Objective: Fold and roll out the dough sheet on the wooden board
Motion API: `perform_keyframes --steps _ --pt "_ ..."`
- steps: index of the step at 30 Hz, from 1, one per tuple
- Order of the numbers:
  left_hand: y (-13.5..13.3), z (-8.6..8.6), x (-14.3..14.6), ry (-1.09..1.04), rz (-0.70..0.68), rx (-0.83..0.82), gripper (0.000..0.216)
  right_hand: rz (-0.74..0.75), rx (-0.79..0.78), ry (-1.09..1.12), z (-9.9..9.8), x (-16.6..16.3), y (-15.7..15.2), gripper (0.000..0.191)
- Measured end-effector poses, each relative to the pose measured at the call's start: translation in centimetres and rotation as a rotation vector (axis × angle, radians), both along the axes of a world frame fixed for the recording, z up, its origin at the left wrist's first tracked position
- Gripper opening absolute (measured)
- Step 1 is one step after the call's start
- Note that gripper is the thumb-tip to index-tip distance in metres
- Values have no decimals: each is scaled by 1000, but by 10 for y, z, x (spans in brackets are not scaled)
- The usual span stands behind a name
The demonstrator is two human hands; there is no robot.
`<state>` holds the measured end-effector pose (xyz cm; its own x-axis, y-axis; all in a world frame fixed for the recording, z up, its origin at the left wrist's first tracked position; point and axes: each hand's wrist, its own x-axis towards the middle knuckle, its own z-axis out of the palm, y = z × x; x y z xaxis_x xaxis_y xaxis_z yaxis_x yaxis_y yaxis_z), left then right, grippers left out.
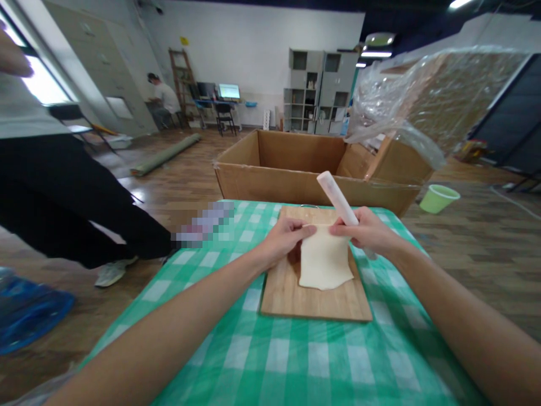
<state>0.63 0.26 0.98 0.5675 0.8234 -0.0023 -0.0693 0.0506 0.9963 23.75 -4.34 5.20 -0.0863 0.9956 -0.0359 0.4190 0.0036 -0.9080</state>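
A pale, flat sheet of dough hangs or lies over a wooden cutting board; whether its lower part touches the wood I cannot tell. My left hand pinches its far left corner between thumb and fingers. My right hand is wrapped around a white rolling pin, which tilts with its upper end to the far left. The thumb of that same hand presses on the dough's far right corner. Part of the pin is hidden by the fingers, and its lower end shows below the hand.
A green-and-white checked tablecloth covers the table. Beyond the far edge stands a big open cardboard box with plastic wrap. A green bucket sits on the floor at right. A person stands close at left, beside a blurred patch.
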Motion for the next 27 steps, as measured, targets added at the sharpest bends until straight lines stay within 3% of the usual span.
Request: perform_keyframes --steps 3,6,10,13,17,27 --pt "-1 -5 4 -60 79 -35 35 -8 -47 38 -3 -1 1 43" --pt "-7 -3 6 -5 100 45 35 92 -81 -77 1 -1 -2 46" --pt "-12 3 7 89 113 166 37 161 63 -175 7 -7 -5 43" --pt "-11 3 8 53 97 176 37 96 146 -111 2 -12 -3 44" --pt "-12 0 10 51 65 161 41 -35 109 42 -2 -11 -1 47" --pt "-18 9 10 220 -54 276 44 -10 159 -42 6 -16 -6 39"
